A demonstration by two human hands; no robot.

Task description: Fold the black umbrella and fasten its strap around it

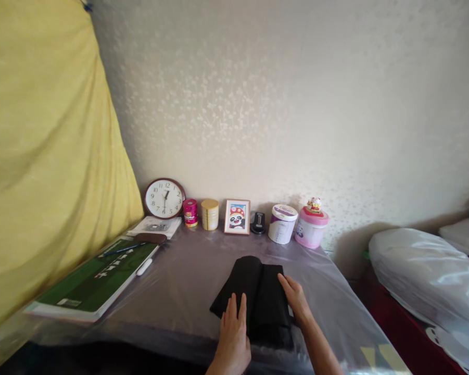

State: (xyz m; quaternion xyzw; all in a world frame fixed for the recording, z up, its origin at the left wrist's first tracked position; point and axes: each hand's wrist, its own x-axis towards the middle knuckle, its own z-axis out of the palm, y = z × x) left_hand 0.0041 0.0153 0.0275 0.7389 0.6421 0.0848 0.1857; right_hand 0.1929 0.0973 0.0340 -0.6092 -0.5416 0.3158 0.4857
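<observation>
A piece of black cloth, folded into a rough rectangle with a seam or fold running down its middle, lies near the front edge of the table. My left hand rests on its lower left part, fingers stretched out and slightly apart. At the cloth's right edge, my right hand has its fingers bent over the border and appears to grip it; the thumb is hidden. Part of the cloth's lower left side is covered by my left hand.
Along the wall stand a clock, a pink can, a yellow canister, a framed panda picture, a small black object, a white tub and a pink tub topped by a figurine. A green book lies left.
</observation>
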